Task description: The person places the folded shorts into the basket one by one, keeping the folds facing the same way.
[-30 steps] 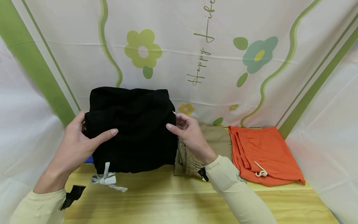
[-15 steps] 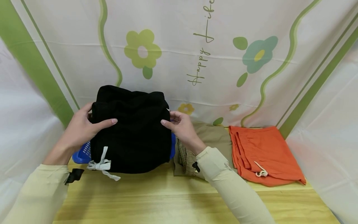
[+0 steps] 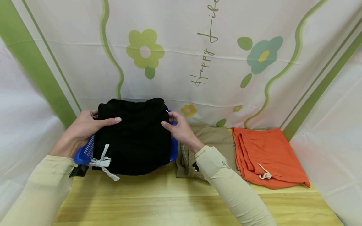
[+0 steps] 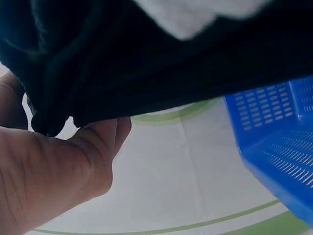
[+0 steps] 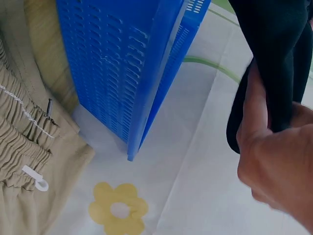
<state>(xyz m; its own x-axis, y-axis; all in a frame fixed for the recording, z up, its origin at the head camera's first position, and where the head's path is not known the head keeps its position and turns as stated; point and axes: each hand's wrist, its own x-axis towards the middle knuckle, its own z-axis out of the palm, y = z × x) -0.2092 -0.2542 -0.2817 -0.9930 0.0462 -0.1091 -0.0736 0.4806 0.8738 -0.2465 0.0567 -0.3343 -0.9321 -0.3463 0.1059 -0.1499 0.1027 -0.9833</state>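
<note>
Both hands hold a folded pair of black drawstring pants (image 3: 133, 135) over a blue plastic basket (image 3: 83, 154), at the left of the head view. A white drawstring bow (image 3: 101, 162) hangs at the front left corner of the pants. My left hand (image 3: 86, 125) pinches the left edge, thumb on top and fingers behind the cloth. On the right edge, my right hand (image 3: 181, 130) pinches the folded layers between thumb and fingers. The right wrist view shows the black cloth (image 5: 279, 63) raised above the rim of the basket (image 5: 122, 63). Most of the basket is hidden beneath the pants.
Folded khaki pants (image 3: 215, 138) with a gathered waistband lie right of the basket on the wooden table (image 3: 158, 204). Beside them are folded orange shorts (image 3: 268, 153) with a white cord. A patterned curtain (image 3: 175, 62) hangs behind and white cloth closes both sides.
The black pants first shifted right, then their top edge sank lower over the basket. More of the blue basket shows on both sides. Both hands keep their hold.
</note>
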